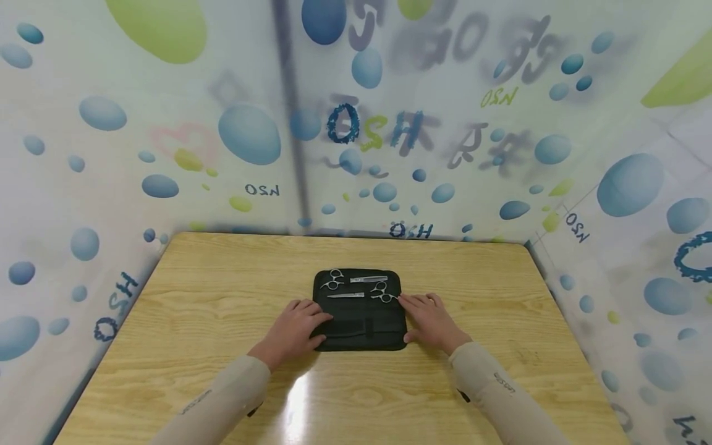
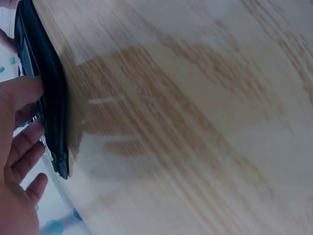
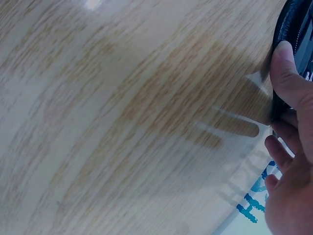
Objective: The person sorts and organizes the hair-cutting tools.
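Observation:
A black case [image 1: 386,343] lies flat and unfolded on the table. Two pairs of silver scissors lie across its upper half: the upper pair [image 1: 371,279] has its finger rings to the left, the lower pair [image 1: 346,295] has them to the right. Dark bands cross the middle of both. My left hand [image 1: 293,329] touches the case's left side, thumb near the front corner and fingers spread. At the opposite side, my right hand [image 1: 432,320] rests along the edge, its thumb [image 3: 284,61] on the case's rim and its fingers loosely bent.
The light wooden table [image 1: 222,284] extends around the case on every side. Behind it and at both sides hang pale curtains [image 1: 256,210] printed with blue and green ovals and lettering. A bright light reflection lies on the table in front of the case.

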### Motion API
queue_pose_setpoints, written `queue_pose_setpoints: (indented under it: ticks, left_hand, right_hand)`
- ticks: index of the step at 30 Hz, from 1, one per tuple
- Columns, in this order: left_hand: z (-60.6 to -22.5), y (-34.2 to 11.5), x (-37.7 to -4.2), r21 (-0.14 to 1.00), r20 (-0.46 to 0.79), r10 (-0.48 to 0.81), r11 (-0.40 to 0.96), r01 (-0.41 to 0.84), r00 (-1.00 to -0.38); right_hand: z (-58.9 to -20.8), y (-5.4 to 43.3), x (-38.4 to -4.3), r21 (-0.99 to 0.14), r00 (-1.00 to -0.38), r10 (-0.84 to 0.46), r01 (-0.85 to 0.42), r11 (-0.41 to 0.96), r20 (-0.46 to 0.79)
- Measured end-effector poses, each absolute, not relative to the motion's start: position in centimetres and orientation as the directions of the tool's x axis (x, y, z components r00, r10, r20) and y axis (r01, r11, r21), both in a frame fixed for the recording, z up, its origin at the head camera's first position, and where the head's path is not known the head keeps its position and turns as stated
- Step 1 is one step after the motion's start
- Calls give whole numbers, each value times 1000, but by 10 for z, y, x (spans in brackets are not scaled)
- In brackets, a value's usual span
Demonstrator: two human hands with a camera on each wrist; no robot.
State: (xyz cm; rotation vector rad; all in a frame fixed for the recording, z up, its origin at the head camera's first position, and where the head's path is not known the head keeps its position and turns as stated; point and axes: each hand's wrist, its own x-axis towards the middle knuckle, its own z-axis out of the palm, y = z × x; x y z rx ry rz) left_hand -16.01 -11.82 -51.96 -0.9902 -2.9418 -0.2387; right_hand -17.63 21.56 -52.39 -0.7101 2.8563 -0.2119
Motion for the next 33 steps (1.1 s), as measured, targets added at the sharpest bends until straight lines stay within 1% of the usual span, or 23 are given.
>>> queue_pose_setpoints:
  ticks: [4, 7, 12, 17, 20, 25, 28, 33]
  left_hand:
    - [-518, -118, -161, 186, 66, 579, 793, 580, -813]
    - [-518, -117, -162, 204, 69, 567, 797, 568, -821]
    - [-520, -115, -160, 190, 72, 536, 820, 540, -841]
    - [-519, -115, -159, 137, 42, 506, 851, 506, -862]
    - [-518, -116, -158, 124, 33, 505, 854, 505, -863]
    - [-518, -116, -158, 136, 33, 500, 856, 499, -865]
    - [-519, -116, -158, 135, 46, 502, 854, 503, -864]
    - [-520, -119, -157, 147, 89, 531, 830, 539, -843]
  right_hand:
    - [-522, 216, -176, -196, -868, -474, -444, 874, -148]
    - [-521, 216, -176, -196, -870, -469, -439, 877, -152]
    - [-522, 216, -175, -194, -868, -476, -447, 874, -145]
    - [-522, 216, -175, -201, -865, -484, -455, 868, -133]
    - [-521, 216, -174, -201, -865, -484, -455, 868, -132]
    - [-520, 215, -174, -206, -866, -480, -449, 869, -140]
    - [-520, 215, -174, -209, -866, -479, -447, 870, -143]
    - [-520, 214, -175, -217, -869, -472, -437, 873, -149]
